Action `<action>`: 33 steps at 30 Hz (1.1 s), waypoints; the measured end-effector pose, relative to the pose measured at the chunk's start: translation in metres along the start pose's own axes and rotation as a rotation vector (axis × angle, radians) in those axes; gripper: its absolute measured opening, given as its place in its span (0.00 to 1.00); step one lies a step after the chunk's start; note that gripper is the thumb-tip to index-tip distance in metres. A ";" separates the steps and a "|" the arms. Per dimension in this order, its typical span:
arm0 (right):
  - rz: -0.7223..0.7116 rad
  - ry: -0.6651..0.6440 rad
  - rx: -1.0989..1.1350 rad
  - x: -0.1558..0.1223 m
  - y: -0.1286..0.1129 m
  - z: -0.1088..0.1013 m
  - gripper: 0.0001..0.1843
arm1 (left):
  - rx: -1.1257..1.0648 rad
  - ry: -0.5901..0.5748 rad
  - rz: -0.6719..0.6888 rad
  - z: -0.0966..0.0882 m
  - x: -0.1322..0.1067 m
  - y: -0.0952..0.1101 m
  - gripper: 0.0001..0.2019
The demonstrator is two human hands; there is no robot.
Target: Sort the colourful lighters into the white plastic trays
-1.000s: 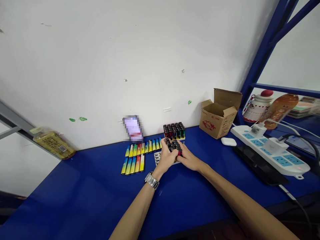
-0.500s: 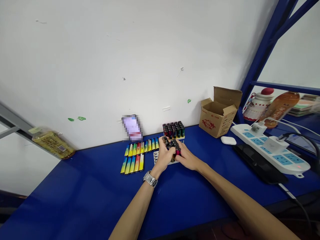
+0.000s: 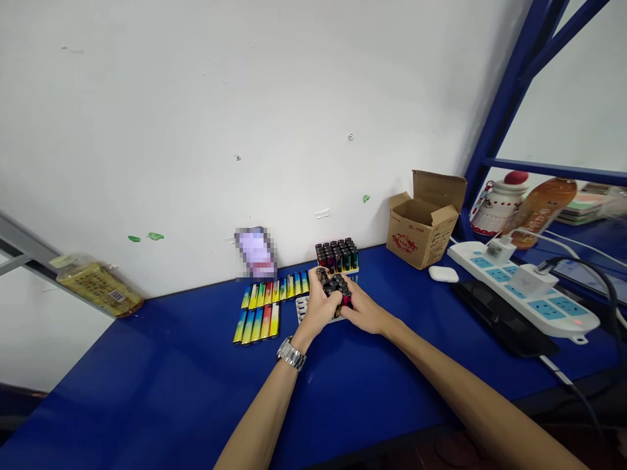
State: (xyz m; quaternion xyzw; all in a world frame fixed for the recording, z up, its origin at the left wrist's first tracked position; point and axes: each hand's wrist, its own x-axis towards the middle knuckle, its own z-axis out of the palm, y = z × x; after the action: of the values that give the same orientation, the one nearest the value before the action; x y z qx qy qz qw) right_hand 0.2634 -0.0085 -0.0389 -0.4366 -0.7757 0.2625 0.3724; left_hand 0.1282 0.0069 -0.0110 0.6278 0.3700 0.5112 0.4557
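Both my hands close round a bunch of upright lighters [image 3: 336, 287] with black tops, held over a white plastic tray [image 3: 302, 308] on the blue table [image 3: 161, 385]. My left hand [image 3: 317, 308], with a metal watch at the wrist, grips the bunch from the left. My right hand [image 3: 362, 312] grips it from the right. Just behind stands a second tray full of upright lighters [image 3: 337, 254]. To the left, colourful lighters [image 3: 267, 303] lie flat in two rows.
An open cardboard box [image 3: 425, 220] stands at the back right by the wall. Beside it lie a small white case [image 3: 443, 274], a white power strip [image 3: 526, 288] with plugs and a black flat device [image 3: 499, 321]. A yellow bottle [image 3: 98, 287] lies at the left.
The hands with the bunch of lighters have shifted slightly left and farther back; the view has drifted a little. The grip looks the same.
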 end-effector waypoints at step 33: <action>0.103 -0.024 0.049 -0.001 0.003 0.000 0.41 | 0.175 -0.152 -0.186 -0.052 0.003 0.009 0.22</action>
State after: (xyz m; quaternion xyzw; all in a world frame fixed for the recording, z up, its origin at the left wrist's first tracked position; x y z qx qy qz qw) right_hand 0.2654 -0.0082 -0.0412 -0.4635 -0.7499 0.3055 0.3598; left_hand 0.0778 0.0169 0.0014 0.6651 0.4342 0.3837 0.4710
